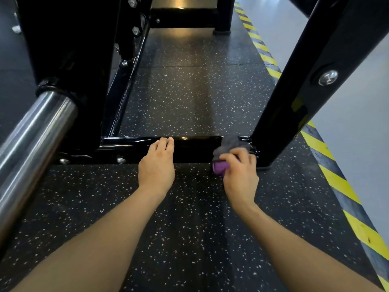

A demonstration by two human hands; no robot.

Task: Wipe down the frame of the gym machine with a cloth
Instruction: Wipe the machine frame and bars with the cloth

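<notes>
The right hand (pixel 240 171) is gripping a cloth (pixel 229 147) against the frame's crossbar (pixel 195 148); beside it, the left hand (pixel 156 165) is resting flat, fingers straight.

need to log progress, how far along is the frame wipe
Done: hard to say; the low crossbar shines, but no wiped patch stands out. In hand: the right hand grips the cloth against the crossbar's right end, by the slanted post. The left hand rests flat on the bar. Left: likely the rest of the crossbar, that post and the side rail.
</notes>
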